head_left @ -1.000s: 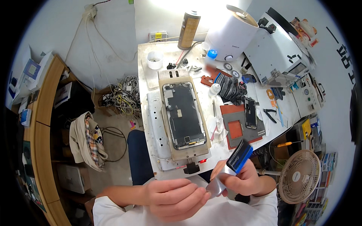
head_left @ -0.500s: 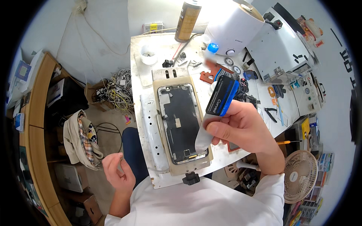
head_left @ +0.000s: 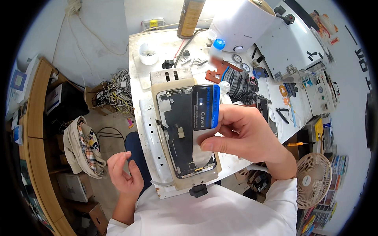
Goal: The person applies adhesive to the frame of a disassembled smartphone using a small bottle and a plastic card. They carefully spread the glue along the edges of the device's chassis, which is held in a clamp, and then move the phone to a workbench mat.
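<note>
My right hand (head_left: 240, 135) pinches a thin metal pry card (head_left: 202, 147) with a black and blue label. The card is over the right side of a phone display assembly (head_left: 175, 118); whether it touches cannot be told. The assembly lies dark inner side up, with a small pale tab near its middle, in a beige heated holder (head_left: 214, 173) with black knobs. The card hides part of its right edge. My left hand (head_left: 125, 173) is off the table's left edge, beside my leg, fingers loosely bent and apart, with nothing in it.
Behind the holder stand a white cup (head_left: 148, 55), a spray can (head_left: 190, 19) and a blue-capped bottle (head_left: 217, 46). Grey gloves (head_left: 241, 84) and black pliers (head_left: 282, 115) lie to the right. A white bar with holes (head_left: 151, 137) runs along the holder's left side.
My right hand has brought the pry card leftward over the phone assembly and turned its label to face up more squarely. My left hand stays about where it was.
</note>
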`<action>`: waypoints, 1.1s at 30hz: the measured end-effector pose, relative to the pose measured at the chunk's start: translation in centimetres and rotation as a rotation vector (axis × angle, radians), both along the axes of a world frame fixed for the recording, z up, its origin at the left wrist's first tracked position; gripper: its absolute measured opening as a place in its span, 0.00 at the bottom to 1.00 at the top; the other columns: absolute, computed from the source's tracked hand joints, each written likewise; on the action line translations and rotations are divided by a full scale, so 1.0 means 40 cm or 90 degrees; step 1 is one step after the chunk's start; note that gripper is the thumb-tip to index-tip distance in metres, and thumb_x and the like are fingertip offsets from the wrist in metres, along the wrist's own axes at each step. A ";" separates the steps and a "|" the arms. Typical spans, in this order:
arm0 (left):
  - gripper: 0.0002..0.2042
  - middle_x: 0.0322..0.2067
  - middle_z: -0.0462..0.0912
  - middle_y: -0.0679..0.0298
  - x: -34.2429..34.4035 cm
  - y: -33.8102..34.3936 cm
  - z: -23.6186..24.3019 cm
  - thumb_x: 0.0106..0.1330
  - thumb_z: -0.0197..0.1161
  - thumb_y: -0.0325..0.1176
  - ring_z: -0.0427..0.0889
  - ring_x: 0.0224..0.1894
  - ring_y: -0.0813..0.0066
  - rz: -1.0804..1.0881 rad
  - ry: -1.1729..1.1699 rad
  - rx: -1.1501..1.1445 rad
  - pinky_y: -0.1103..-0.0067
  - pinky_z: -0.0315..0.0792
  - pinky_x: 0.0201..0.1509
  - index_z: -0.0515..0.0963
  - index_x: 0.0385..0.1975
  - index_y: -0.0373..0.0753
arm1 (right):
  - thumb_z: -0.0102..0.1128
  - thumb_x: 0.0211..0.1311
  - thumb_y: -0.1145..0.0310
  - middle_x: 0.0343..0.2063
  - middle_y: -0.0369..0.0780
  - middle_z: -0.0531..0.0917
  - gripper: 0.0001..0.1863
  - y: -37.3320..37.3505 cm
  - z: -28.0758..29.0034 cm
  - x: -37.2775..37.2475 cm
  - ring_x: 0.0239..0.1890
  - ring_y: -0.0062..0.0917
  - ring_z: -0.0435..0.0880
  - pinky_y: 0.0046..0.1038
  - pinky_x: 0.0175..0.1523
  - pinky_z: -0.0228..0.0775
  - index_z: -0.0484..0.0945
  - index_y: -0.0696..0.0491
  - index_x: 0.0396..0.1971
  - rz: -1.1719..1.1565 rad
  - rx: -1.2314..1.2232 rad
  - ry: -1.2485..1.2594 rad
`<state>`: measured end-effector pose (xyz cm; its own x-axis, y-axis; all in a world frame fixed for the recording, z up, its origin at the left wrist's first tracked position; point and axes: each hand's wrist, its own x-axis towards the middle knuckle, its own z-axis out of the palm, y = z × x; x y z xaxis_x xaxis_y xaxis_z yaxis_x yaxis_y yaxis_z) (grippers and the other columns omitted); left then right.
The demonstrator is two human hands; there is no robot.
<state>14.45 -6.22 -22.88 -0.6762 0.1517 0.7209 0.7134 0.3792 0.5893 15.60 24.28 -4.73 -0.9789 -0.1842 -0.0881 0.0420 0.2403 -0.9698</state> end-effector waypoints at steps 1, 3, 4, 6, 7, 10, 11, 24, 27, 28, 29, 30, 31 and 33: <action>0.20 0.47 0.81 0.51 0.001 0.001 -0.004 0.67 0.60 0.16 0.80 0.46 0.58 0.001 -0.007 0.004 0.69 0.76 0.49 0.72 0.59 0.31 | 0.78 0.60 0.75 0.32 0.29 0.87 0.17 0.000 0.000 0.000 0.23 0.06 0.59 0.15 0.29 0.51 0.87 0.58 0.48 0.000 0.003 0.002; 0.20 0.47 0.81 0.50 0.002 0.002 -0.011 0.67 0.60 0.16 0.80 0.46 0.58 0.002 -0.021 0.011 0.69 0.76 0.49 0.71 0.60 0.31 | 0.79 0.60 0.74 0.30 0.28 0.86 0.17 -0.003 0.000 0.001 0.23 0.07 0.58 0.16 0.28 0.50 0.87 0.58 0.49 -0.001 0.009 0.005; 0.21 0.47 0.80 0.49 0.003 0.002 -0.013 0.67 0.60 0.16 0.80 0.46 0.59 0.004 -0.029 0.011 0.69 0.76 0.49 0.71 0.60 0.30 | 0.79 0.60 0.73 0.30 0.28 0.85 0.17 -0.004 0.002 0.001 0.23 0.07 0.58 0.16 0.28 0.50 0.87 0.58 0.49 -0.001 0.012 -0.002; 0.21 0.47 0.80 0.49 0.005 0.001 -0.017 0.67 0.60 0.16 0.80 0.46 0.59 0.008 -0.044 0.013 0.70 0.76 0.49 0.70 0.61 0.30 | 0.79 0.59 0.73 0.28 0.27 0.85 0.17 -0.008 0.006 0.000 0.22 0.07 0.57 0.16 0.28 0.50 0.87 0.58 0.48 0.000 0.018 -0.016; 0.21 0.47 0.80 0.49 0.006 0.001 -0.017 0.67 0.60 0.16 0.80 0.46 0.59 0.010 -0.049 0.014 0.70 0.76 0.49 0.70 0.61 0.30 | 0.79 0.59 0.73 0.28 0.27 0.85 0.17 -0.008 0.004 0.000 0.22 0.07 0.57 0.16 0.28 0.50 0.87 0.58 0.48 -0.003 0.009 -0.017; 0.22 0.48 0.80 0.49 0.005 0.000 -0.018 0.67 0.59 0.16 0.79 0.46 0.60 0.011 -0.061 0.017 0.71 0.76 0.49 0.70 0.62 0.29 | 0.79 0.59 0.73 0.27 0.27 0.85 0.16 -0.009 0.001 -0.002 0.22 0.07 0.57 0.17 0.27 0.50 0.87 0.57 0.47 -0.005 0.002 -0.014; 0.22 0.48 0.80 0.49 0.005 -0.001 -0.019 0.67 0.59 0.16 0.79 0.46 0.60 0.010 -0.063 0.016 0.71 0.76 0.49 0.70 0.62 0.29 | 0.79 0.59 0.73 0.27 0.27 0.85 0.16 -0.008 0.002 -0.002 0.22 0.08 0.57 0.17 0.27 0.50 0.88 0.57 0.46 -0.002 0.012 -0.010; 0.21 0.49 0.79 0.49 0.004 0.000 -0.021 0.68 0.60 0.18 0.78 0.47 0.61 0.018 -0.086 0.025 0.72 0.75 0.50 0.69 0.61 0.28 | 0.79 0.57 0.74 0.24 0.26 0.80 0.17 -0.002 -0.012 -0.008 0.22 0.10 0.57 0.18 0.27 0.51 0.87 0.53 0.47 0.028 0.133 0.097; 0.21 0.49 0.79 0.49 0.006 -0.003 -0.025 0.68 0.60 0.19 0.78 0.47 0.62 0.023 -0.099 0.031 0.72 0.75 0.50 0.69 0.61 0.27 | 0.79 0.57 0.74 0.24 0.27 0.80 0.19 0.000 -0.006 -0.012 0.22 0.10 0.58 0.18 0.27 0.52 0.86 0.54 0.48 0.056 0.187 0.119; 0.21 0.49 0.79 0.49 0.006 -0.003 -0.027 0.68 0.60 0.19 0.77 0.47 0.62 0.024 -0.101 0.034 0.72 0.75 0.50 0.69 0.61 0.27 | 0.79 0.57 0.74 0.24 0.27 0.80 0.21 -0.001 -0.008 -0.012 0.22 0.11 0.58 0.18 0.28 0.52 0.85 0.55 0.50 0.046 0.177 0.118; 0.20 0.49 0.79 0.50 0.006 -0.003 -0.028 0.68 0.60 0.19 0.77 0.47 0.62 0.025 -0.102 0.038 0.72 0.75 0.50 0.69 0.61 0.27 | 0.79 0.57 0.74 0.24 0.27 0.81 0.23 -0.003 -0.012 -0.012 0.22 0.11 0.58 0.18 0.28 0.52 0.84 0.55 0.53 0.035 0.168 0.116; 0.20 0.49 0.79 0.50 0.006 -0.003 -0.029 0.68 0.60 0.19 0.77 0.47 0.62 0.026 -0.104 0.041 0.72 0.74 0.51 0.70 0.61 0.27 | 0.79 0.57 0.74 0.24 0.27 0.81 0.25 -0.005 -0.014 -0.011 0.22 0.11 0.59 0.18 0.28 0.52 0.83 0.56 0.55 0.025 0.158 0.115; 0.21 0.49 0.79 0.50 0.006 -0.004 -0.029 0.68 0.60 0.19 0.77 0.47 0.62 0.026 -0.104 0.038 0.72 0.74 0.51 0.69 0.61 0.27 | 0.79 0.57 0.74 0.25 0.27 0.82 0.27 -0.009 -0.013 -0.010 0.22 0.11 0.59 0.18 0.29 0.53 0.81 0.56 0.57 0.018 0.151 0.106; 0.21 0.49 0.79 0.50 0.004 -0.005 -0.028 0.69 0.60 0.19 0.77 0.47 0.63 0.025 -0.105 0.031 0.72 0.74 0.51 0.69 0.61 0.27 | 0.79 0.57 0.74 0.26 0.27 0.83 0.32 -0.014 -0.009 -0.007 0.23 0.11 0.59 0.18 0.29 0.53 0.78 0.56 0.62 0.002 0.138 0.089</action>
<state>14.63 -6.42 -23.99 -0.7909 0.0898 0.6053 0.5902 0.3734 0.7158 15.31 23.73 -5.08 -0.9838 -0.1792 0.0098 -0.0897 0.4435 -0.8918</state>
